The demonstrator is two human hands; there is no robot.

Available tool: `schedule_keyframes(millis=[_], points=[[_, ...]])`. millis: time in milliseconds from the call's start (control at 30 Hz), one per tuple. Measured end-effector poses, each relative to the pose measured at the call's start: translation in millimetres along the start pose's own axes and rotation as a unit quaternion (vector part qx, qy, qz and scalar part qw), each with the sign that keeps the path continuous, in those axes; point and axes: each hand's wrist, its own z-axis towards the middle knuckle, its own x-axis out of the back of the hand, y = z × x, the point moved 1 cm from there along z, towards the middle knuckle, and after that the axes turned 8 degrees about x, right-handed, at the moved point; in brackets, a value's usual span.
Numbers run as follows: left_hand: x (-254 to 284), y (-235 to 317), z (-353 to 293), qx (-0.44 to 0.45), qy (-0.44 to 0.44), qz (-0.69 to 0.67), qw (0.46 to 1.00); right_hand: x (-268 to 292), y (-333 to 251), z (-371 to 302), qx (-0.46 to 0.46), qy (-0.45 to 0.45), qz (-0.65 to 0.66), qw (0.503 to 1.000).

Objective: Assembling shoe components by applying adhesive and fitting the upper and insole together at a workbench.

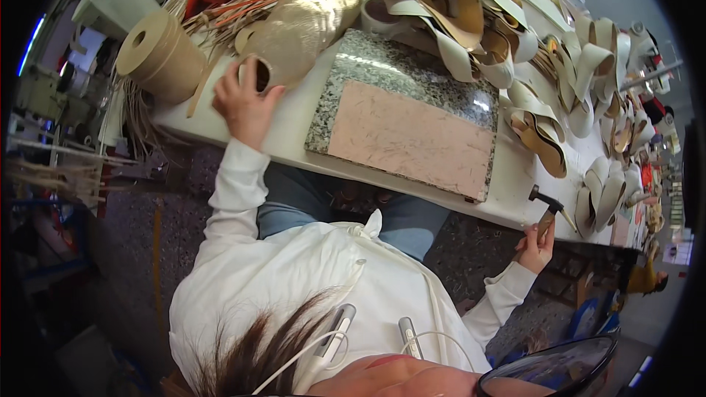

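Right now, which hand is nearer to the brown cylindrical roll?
Left. The left hand is just to the right of the brown cylindrical roll; the right hand is far off at the opposite end of the table, holding a hammer.

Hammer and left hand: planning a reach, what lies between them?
In the head view, a speckled slab bearing a pink board lies between left hand and hammer.
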Motion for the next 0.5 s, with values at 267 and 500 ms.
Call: schedule_keyframes(millis=[267,500], points=[[-44,-43,3,-0.006,-0.023,-0.061,0.998,2,69,85,-0.114,0.194,-0.07,0.972],[-46,29,24,0.021,0.007,0.022,1.0,-1,115,173,0.031,0.238,-0.251,0.938]])
